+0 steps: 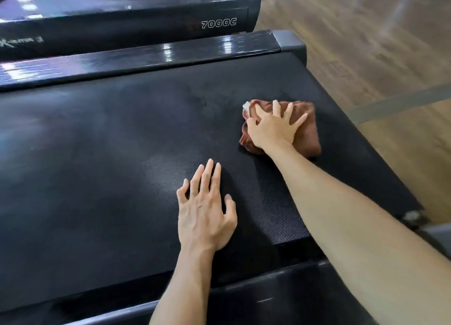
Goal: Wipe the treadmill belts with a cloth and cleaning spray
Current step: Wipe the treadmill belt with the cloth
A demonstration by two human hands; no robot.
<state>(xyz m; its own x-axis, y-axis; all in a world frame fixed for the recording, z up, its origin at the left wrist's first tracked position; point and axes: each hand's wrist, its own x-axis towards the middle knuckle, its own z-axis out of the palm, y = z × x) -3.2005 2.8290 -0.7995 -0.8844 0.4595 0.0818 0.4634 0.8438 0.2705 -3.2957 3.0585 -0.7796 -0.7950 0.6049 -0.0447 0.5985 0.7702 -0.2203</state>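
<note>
Half done maybe: right hand (273, 127), fingers spread, pressing cloth (305, 129) on belt (97, 154); left hand (205, 210) flat, fingers apart.

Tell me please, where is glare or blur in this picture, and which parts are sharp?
Head view: ceiling lights glare in bright streaks on the glossy side rail; the wooden floor and the cloth under the right hand look smeared by motion; the belt weave is sharp near the left hand; the wide lens bends the rails.
</note>
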